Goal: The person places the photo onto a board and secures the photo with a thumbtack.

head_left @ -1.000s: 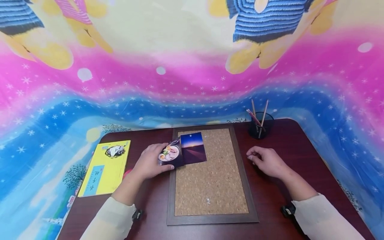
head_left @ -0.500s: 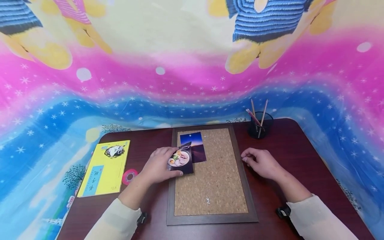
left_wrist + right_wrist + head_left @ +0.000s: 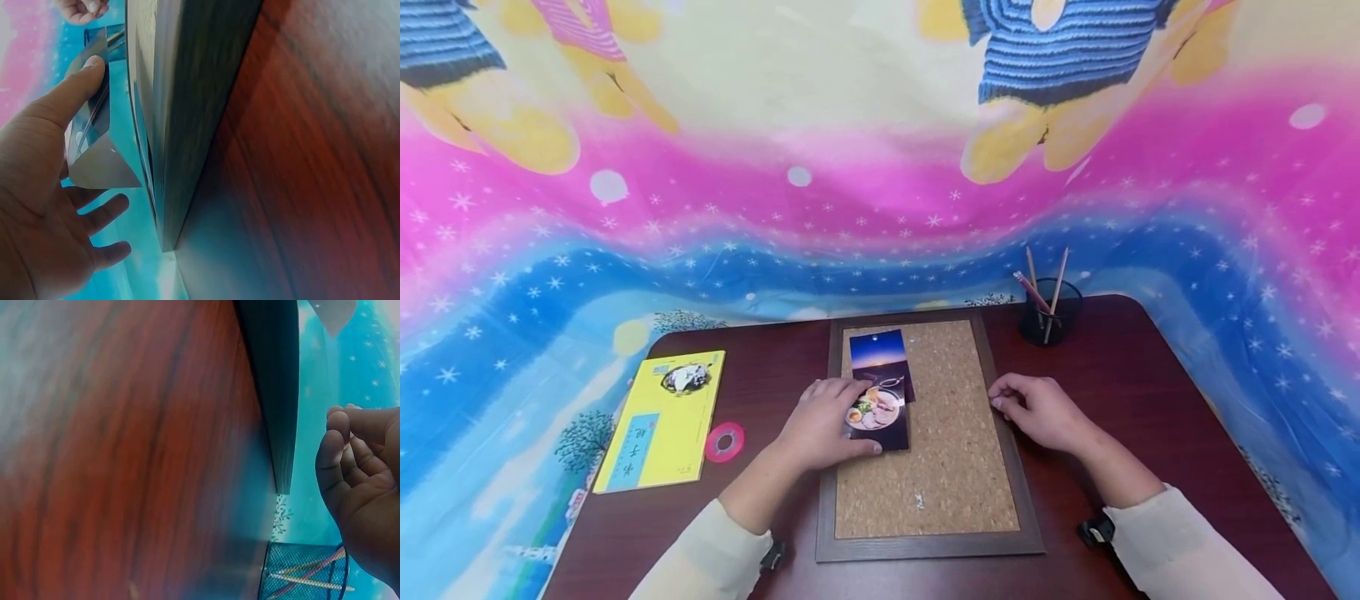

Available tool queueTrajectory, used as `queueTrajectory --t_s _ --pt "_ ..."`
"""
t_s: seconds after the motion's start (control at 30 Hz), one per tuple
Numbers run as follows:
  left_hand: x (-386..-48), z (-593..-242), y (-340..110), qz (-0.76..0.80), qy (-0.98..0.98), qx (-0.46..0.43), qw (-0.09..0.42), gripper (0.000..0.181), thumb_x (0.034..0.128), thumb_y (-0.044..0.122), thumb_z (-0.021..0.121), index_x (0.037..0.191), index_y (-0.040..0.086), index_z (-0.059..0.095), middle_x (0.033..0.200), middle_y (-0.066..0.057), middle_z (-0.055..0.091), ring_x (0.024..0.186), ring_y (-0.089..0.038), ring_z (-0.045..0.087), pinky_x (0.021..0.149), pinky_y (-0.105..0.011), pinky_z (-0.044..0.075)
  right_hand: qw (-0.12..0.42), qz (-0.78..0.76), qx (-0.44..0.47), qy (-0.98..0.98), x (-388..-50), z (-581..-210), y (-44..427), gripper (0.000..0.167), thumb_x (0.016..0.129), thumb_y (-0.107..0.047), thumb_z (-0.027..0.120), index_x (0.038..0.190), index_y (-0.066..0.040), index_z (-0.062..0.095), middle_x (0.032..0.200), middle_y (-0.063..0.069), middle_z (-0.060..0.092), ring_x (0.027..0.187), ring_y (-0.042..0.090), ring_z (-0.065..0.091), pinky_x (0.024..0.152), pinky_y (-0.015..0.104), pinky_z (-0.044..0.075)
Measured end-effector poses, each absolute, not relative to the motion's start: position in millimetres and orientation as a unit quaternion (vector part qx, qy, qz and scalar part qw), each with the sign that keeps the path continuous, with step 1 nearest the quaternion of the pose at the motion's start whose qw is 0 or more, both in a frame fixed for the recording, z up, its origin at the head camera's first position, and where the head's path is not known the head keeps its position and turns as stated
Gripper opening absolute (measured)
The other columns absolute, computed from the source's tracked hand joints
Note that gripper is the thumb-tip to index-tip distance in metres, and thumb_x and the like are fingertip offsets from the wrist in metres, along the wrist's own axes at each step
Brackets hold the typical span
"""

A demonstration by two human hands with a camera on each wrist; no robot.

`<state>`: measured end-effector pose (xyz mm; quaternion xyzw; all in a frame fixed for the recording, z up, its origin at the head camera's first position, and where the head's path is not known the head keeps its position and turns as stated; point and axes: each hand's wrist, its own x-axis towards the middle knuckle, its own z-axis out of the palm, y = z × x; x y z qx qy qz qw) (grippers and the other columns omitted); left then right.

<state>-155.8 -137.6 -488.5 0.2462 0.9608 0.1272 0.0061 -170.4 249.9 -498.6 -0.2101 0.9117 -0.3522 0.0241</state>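
Observation:
My left hand (image 3: 827, 423) pinches a photo of a ramen bowl (image 3: 877, 413) by its left edge, over the cork board (image 3: 940, 450). In the left wrist view the thumb lies on one face of this bent ramen photo (image 3: 94, 165) and the other fingers spread. It overlaps a sunset photo (image 3: 877, 352) fixed at its top with a pale pin (image 3: 875, 337). My right hand (image 3: 1037, 412) hovers by the board's right frame, thumb and fingertips together. A tiny pale thing, seemingly a push pin, shows at those fingertips; the fingers mostly hide it.
More small pale pins (image 3: 919, 502) sit low on the board. At left lie a yellow book (image 3: 681, 433) and a pink tape roll (image 3: 725, 442). A black mesh pencil cup (image 3: 1047, 321) stands at the back right, near a patterned curtain (image 3: 850, 208).
My left hand has carried the ramen photo right and toward me, from the frame's left edge onto the board. The right hand has moved left toward the board, and the tape roll is uncovered.

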Motion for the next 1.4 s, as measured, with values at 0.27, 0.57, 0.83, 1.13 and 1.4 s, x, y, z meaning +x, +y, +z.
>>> queueTrajectory --t_s 0.27,0.57,0.83,1.13,1.4 --pt "-150 -493 -123 0.113 0.961 0.25 0.014 0.103 0.0731 0.077 0.077 0.155 0.022 0.048 0.146 -0.006 0.058 0.138 -0.03 0.05 0.118 -0.061 0.03 0.02 -0.351 -0.227 0.908 -170 -500 245 0.007 0.1 -0.012 0.071 0.106 -0.014 0.073 0.089 -0.003 0.072 0.072 0.007 0.06 0.066 0.027 0.052" --pt "-142 -489 -103 0.103 0.957 0.27 0.028 0.102 0.0737 0.077 0.077 0.155 0.022 0.048 0.146 -0.005 0.057 0.14 -0.029 0.048 0.118 -0.062 0.029 0.021 -0.348 -0.233 0.908 -171 -498 242 0.004 0.101 -0.017 0.07 0.104 -0.014 0.073 0.087 -0.005 0.071 0.072 0.007 0.06 0.066 0.027 0.052" --pt "-135 -492 -85 0.085 0.956 0.281 0.02 0.104 0.0726 0.08 0.075 0.155 0.023 0.048 0.145 -0.004 0.058 0.136 -0.03 0.05 0.117 -0.064 0.031 0.018 -0.346 -0.228 0.91 -171 -493 235 0.006 0.099 -0.013 0.072 0.104 -0.015 0.074 0.087 -0.01 0.068 0.075 0.008 0.061 0.069 0.028 0.054" --pt "-124 -496 -65 0.063 0.957 0.282 0.014 0.106 0.0699 0.084 0.073 0.154 0.024 0.049 0.147 -0.003 0.056 0.136 -0.029 0.05 0.117 -0.065 0.03 0.016 -0.348 -0.241 0.906 -173 -490 225 0.005 0.099 -0.013 0.072 0.102 -0.016 0.075 0.089 -0.012 0.069 0.079 0.007 0.061 0.074 0.032 0.055" --pt "-116 -498 -53 0.06 0.961 0.27 0.009 0.109 0.0697 0.086 0.071 0.156 0.024 0.047 0.15 -0.003 0.054 0.138 -0.03 0.048 0.117 -0.065 0.029 0.017 -0.34 -0.245 0.908 -177 -488 217 0.006 0.099 -0.015 0.073 0.104 -0.018 0.074 0.094 -0.011 0.071 0.082 0.007 0.061 0.076 0.034 0.054"
